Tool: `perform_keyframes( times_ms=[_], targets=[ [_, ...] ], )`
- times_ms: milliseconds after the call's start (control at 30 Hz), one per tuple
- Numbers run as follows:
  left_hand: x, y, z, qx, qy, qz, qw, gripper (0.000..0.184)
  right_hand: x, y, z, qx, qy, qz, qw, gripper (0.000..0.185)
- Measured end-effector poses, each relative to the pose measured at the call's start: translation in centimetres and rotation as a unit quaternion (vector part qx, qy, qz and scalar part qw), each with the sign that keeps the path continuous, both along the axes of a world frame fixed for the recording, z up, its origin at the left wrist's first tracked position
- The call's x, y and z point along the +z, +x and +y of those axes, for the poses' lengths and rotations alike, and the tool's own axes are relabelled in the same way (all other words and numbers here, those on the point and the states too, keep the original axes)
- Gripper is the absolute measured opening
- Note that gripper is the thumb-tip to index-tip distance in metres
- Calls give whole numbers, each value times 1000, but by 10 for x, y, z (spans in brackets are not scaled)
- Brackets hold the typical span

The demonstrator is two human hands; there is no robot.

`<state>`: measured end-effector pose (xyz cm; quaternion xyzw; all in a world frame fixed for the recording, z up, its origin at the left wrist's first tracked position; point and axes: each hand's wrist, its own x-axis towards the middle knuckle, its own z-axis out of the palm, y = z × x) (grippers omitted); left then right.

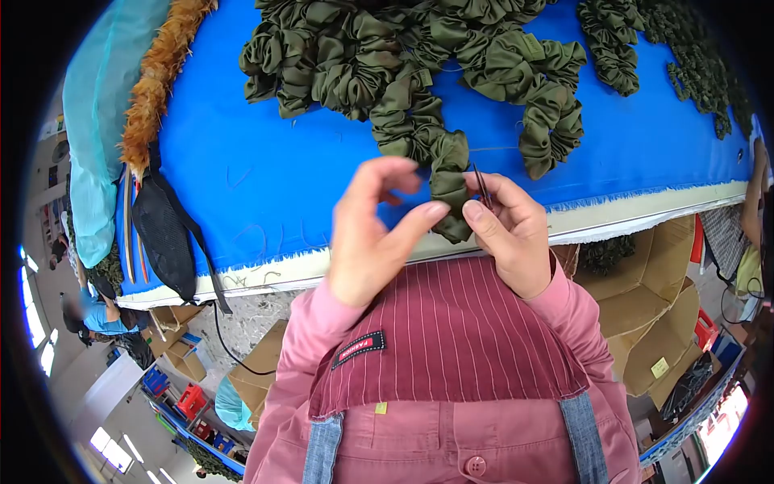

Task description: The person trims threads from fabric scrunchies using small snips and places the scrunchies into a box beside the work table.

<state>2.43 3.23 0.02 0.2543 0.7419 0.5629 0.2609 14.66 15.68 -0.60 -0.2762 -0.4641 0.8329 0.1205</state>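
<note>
A dark green ruffled scrunchie point(450, 181) hangs over the near edge of the blue table, between my hands. My left hand point(367, 230) is at its left side, fingers slightly blurred and spread from the thumb. The left thumb tip is close to the fabric; whether it touches I cannot tell. My right hand point(513, 234) is closed around a small dark pointed tool that looks like thread snips point(482, 185), blades pointing away from me. The right thumb is at the scrunchie's right edge. A large pile of matching scrunchies point(347, 64) lies just beyond.
Blue cloth point(266, 177) with loose threads covers the table. A feather duster point(157, 81), a black pouch point(164, 230) and teal sheer fabric point(109, 121) are at left. More green scrunchies point(693, 56) lie far right. Cardboard boxes point(645, 298) stand below the edge. Another person point(109, 315) is far left.
</note>
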Motion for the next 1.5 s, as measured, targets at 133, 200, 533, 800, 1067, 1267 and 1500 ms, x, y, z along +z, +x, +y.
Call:
perform_keyframes(
  times_ms=[133, 200, 533, 800, 1067, 1267, 1500],
  targets=[
    [-12, 10, 21, 31, 51, -140, 988, 31, -2, 0, -2, -6, 27, -5, 1000, 28],
    [-8, 12, 25, 34, 97, -182, 978, 27, -1, 1, 0, -8, 35, -8, 999, 29],
    [0, 6, 16, 14, 69, -195, 978, 13, 0, 4, 4, 9, 318, -29, 947, 24],
    [6, 3, 11, -4, 48, -242, 969, 8, 0, 9, 1, 4, 439, -31, 898, 21],
    [3, 4, 8, 0, 60, -306, 950, 7, -1, 10, -2, -5, 501, -41, 865, 20],
    [3, 7, 8, 18, 67, -329, 942, 6, -1, 12, -3, -8, 561, -54, 826, 19],
    [4, 8, 9, 21, 66, -347, 935, 6, -4, 14, -3, -11, 473, -55, 879, 22]
  ],
)
